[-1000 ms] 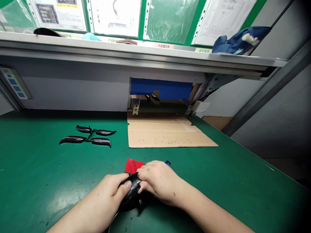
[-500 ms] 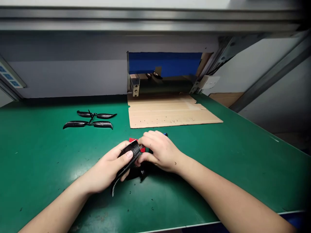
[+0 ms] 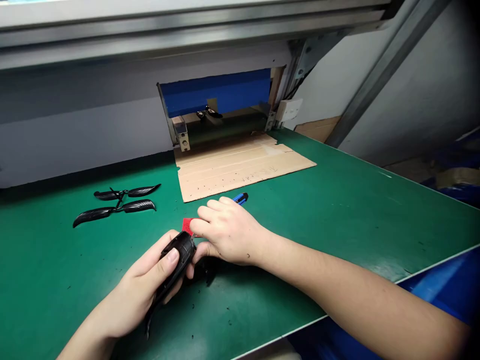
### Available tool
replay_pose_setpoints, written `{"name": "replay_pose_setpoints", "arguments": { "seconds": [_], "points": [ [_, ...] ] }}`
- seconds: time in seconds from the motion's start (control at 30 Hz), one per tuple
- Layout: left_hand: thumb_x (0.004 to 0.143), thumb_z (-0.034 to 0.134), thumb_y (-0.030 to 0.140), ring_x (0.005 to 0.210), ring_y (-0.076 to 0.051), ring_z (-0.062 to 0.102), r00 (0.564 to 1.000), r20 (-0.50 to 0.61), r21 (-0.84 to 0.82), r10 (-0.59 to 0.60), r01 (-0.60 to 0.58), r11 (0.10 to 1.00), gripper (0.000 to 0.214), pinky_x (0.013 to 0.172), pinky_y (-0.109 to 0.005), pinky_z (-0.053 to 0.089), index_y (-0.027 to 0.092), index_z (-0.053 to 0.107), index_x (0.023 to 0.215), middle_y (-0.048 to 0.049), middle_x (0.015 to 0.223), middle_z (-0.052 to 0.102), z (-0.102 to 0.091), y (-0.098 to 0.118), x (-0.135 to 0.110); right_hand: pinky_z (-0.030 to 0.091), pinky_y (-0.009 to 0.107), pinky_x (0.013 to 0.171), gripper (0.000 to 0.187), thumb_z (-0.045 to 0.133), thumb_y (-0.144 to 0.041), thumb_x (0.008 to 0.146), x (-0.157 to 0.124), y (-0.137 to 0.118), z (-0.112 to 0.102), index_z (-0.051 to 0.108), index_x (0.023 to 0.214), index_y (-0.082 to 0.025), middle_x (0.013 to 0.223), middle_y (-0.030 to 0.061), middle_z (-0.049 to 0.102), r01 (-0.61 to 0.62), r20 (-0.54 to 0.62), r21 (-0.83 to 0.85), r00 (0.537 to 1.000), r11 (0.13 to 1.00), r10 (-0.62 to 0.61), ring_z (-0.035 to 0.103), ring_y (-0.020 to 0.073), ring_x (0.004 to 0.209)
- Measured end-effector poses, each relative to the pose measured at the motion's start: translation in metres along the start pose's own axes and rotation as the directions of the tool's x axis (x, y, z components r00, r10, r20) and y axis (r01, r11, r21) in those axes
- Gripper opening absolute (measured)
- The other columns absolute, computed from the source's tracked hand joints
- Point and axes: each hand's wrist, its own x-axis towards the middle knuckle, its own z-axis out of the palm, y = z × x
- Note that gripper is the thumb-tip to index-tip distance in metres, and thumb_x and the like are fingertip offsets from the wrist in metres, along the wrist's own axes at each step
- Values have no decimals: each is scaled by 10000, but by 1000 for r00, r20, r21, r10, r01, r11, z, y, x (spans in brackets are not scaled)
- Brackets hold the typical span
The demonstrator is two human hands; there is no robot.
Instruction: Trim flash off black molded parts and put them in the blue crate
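My left hand point(image 3: 152, 275) is closed round a curved black plastic shell point(image 3: 182, 245), thumb on its outer face, with its tapered end pointing down toward me. My right hand point(image 3: 228, 232) is closed at the shell's upper rim, index finger and thumb pinched there. Out of the far side of that fist pokes the blue handle of what looks like a utility knife point(image 3: 241, 198); its blade is mostly hidden. Behind the shell's rim shows a red piece point(image 3: 187, 225), partly covered by my fingers. Beneath my hands is another dark piece point(image 3: 210, 275), hard to make out.
Black leaf-shaped parts point(image 3: 137, 206) joined by thin stems lie to the left on the green table point(image 3: 337, 225). A cardboard sheet point(image 3: 240, 175) lies at the back, before an opening with a roller and blue flap point(image 3: 221, 92). Small black scraps dot the table.
The view has tilted and turned to the right. Both hands remain together at the shell's rim, which now points more steeply upward. More of the blue handle shows.
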Motion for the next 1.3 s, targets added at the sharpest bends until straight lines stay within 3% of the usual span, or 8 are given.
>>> {"name": "replay_pose_setpoints", "arguments": {
  "seconds": [0.17,0.37,0.53,0.63,0.77,1.0,1.13,1.3],
  "points": [
    [985,317,433,869,-149,451,998,-32,335,63,-49,941,248,809,-240,356,251,485,1009,3,930,514,-1,0,-3,206,310,609,377,488,-542,976,-2,-4,-3,572,864,-191,760,20,548,5,60,-32,998,999,-3,416,193,693],
    [986,282,443,857,-163,448,998,-27,530,59,-36,847,243,793,-254,347,277,459,998,10,954,516,-1,-8,-1,240,296,617,251,589,-414,945,-3,-6,-3,570,829,-193,761,23,602,3,156,28,988,1000,-8,470,197,686],
    [992,296,359,754,-159,419,986,-3,590,168,-134,796,209,713,-251,341,259,474,946,4,852,487,-2,-13,3,239,233,521,337,608,-434,943,-4,8,0,516,733,-188,641,-52,527,-113,267,403,964,908,1,436,121,564],
    [982,329,303,749,-171,408,955,-2,576,297,-242,781,168,701,-260,344,249,478,926,-12,832,461,-6,-19,4,275,195,512,355,708,-423,873,-3,13,2,496,730,-177,652,-72,492,-182,154,642,982,745,108,414,91,570],
    [976,336,270,738,-174,403,934,1,541,358,-302,785,153,686,-265,351,245,472,910,-20,821,451,-10,-26,3,335,204,557,482,632,-601,863,-1,9,3,489,724,-162,678,-37,491,-49,-99,778,975,626,199,416,98,600],
    [989,314,310,752,-165,402,931,-26,459,364,-313,832,171,711,-267,349,252,453,909,-8,816,439,-9,-30,3,344,249,592,355,475,-482,1004,-1,1,1,608,963,-156,689,-4,514,160,-352,653,929,740,110,444,121,606],
    [987,340,334,782,-164,411,938,-49,450,344,-286,846,164,742,-273,335,255,477,945,-9,854,466,-7,-29,5,305,284,590,358,357,-371,1053,-2,2,3,647,988,-172,682,2,521,220,-339,506,940,834,-42,452,139,619],
    [991,318,385,770,-156,461,961,-70,206,266,-247,947,223,740,-277,343,236,469,920,-3,817,533,-2,-19,6,319,274,592,348,395,-371,1040,-2,2,0,636,896,-164,670,-3,526,169,-333,546,942,820,27,459,133,600]
  ]
}}
